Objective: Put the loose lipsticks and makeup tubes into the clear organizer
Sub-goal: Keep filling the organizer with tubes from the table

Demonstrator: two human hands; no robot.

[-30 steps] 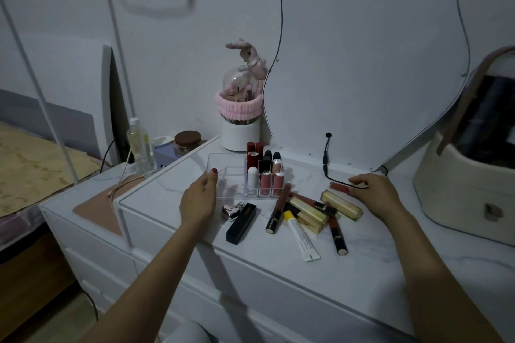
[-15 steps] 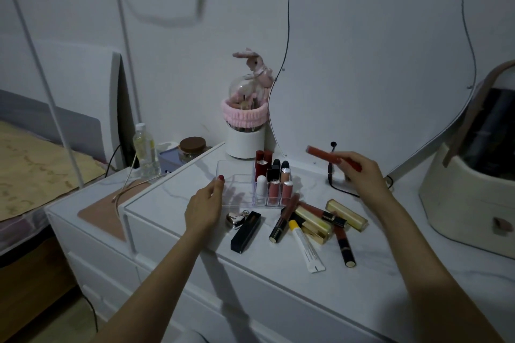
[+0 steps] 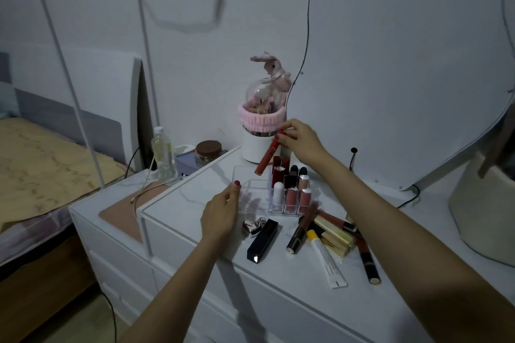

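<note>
The clear organizer stands on the white dresser top, with several lipsticks upright in its right-hand cells and its left cells bare. My left hand rests against its front left edge, fingers on the rim. My right hand holds a red lip tube tilted, its lower end just above the organizer's back cells. Loose items lie in front: a black lipstick, a silver heart case, a white tube with a yellow cap, gold tubes and a dark brown gloss.
A white pot with a pink band and glass dome stands behind the organizer. A large mirror leans against the wall, a cream case sits at right. A bottle and a jar are on the lower unit at left.
My right hand picked the red lip tube from the pile, lifted it and carried it left over the organizer, tilting its end downward. My left hand stayed on the organizer.
</note>
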